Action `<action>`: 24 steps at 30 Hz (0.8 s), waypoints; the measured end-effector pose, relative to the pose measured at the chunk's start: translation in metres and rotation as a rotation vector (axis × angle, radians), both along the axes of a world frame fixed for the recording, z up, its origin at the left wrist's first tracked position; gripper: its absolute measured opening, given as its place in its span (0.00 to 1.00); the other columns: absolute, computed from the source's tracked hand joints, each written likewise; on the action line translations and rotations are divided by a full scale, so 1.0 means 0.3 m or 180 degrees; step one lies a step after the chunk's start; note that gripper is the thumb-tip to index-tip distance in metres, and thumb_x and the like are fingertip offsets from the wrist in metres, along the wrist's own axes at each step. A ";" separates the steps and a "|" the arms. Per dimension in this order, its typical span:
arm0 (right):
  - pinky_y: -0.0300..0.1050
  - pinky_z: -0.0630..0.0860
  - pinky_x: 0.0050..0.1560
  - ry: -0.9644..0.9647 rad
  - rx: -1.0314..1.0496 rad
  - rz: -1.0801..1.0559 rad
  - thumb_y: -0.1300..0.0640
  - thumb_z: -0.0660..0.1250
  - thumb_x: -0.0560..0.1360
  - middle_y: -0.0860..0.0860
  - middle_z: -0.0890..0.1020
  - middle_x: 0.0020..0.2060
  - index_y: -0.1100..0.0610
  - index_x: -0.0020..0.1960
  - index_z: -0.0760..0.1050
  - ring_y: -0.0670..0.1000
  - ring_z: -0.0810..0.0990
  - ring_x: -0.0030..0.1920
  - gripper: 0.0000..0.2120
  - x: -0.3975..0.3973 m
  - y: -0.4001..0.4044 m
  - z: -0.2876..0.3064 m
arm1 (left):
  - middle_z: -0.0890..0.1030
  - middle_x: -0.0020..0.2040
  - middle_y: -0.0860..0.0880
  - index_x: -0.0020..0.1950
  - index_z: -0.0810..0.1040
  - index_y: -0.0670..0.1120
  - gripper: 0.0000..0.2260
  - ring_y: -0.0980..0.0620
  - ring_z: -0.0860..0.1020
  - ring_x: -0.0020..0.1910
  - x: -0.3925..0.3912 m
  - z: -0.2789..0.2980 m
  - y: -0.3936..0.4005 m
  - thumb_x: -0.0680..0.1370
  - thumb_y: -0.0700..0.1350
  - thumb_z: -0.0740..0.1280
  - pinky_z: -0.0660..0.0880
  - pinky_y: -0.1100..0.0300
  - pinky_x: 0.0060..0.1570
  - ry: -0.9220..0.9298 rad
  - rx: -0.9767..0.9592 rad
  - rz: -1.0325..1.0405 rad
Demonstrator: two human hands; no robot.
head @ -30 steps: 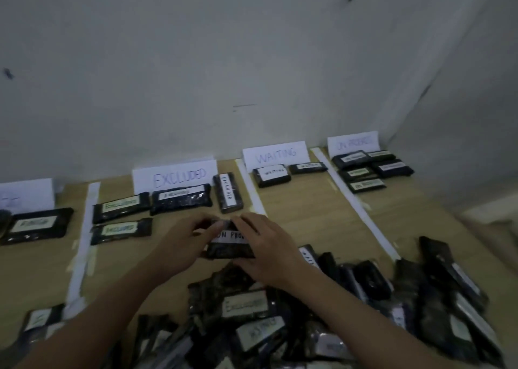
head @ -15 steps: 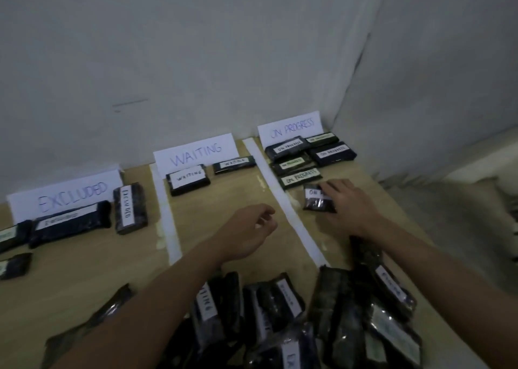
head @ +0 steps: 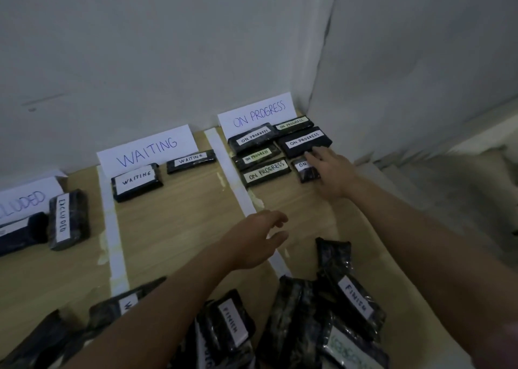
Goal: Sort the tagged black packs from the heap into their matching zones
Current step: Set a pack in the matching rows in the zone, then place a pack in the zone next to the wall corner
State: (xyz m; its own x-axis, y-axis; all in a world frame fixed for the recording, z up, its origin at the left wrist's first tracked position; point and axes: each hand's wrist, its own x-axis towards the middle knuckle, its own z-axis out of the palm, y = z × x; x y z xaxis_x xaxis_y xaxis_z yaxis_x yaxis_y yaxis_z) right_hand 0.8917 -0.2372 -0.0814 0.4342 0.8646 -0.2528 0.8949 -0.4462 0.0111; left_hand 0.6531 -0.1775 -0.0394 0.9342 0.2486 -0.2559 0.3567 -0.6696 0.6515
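Head view shows a small black pack (head: pixel 307 169) with a white tag under the right hand's (head: pixel 333 172) flat, spread fingers (head: pixel 316 155), beside five more packs (head: pixel 263 155), on a wooden table (head: pixel 173 223) with white strips, grey walls behind, while the left hand (head: pixel 258 237) hangs loose, holding nothing, past the heap (head: pixel 322 312).

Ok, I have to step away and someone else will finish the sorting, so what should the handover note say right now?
Right hand: fingers laid on the newest ON PROGRESS pack, setting it in its zone below the ON PROGRESS sign.
Left hand: open, holds nothing, above the white tape divider.
Done: five other packs lie in ON PROGRESS, two under the WAITING sign, some in EXCLUDED.
Left: the heap at the near edge, including two FINISH packs.
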 end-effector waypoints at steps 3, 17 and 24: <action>0.51 0.64 0.65 0.0299 0.0483 0.0268 0.62 0.63 0.73 0.57 0.61 0.72 0.57 0.74 0.57 0.58 0.60 0.71 0.31 -0.062 -0.074 0.010 | 0.73 0.64 0.48 0.68 0.68 0.46 0.17 0.51 0.72 0.61 -0.012 -0.019 -0.007 0.80 0.48 0.58 0.68 0.59 0.59 0.0142 0.0058 -0.0140; 0.41 0.68 0.34 0.1301 0.0163 -0.0738 0.44 0.70 0.70 0.52 0.74 0.36 0.58 0.37 0.73 0.52 0.75 0.39 0.17 -0.319 -0.256 0.092 | 0.74 0.63 0.46 0.67 0.68 0.45 0.16 0.50 0.73 0.60 -0.103 -0.044 -0.031 0.80 0.48 0.58 0.70 0.57 0.58 0.0297 0.0059 -0.0165; 0.41 0.77 0.52 0.3647 0.2691 -0.0760 0.65 0.70 0.69 0.57 0.78 0.49 0.59 0.48 0.77 0.51 0.79 0.51 0.08 -0.449 -0.158 0.158 | 0.67 0.70 0.50 0.73 0.58 0.48 0.32 0.51 0.69 0.64 -0.156 0.011 0.000 0.74 0.57 0.66 0.69 0.60 0.57 0.0103 -0.0650 0.0804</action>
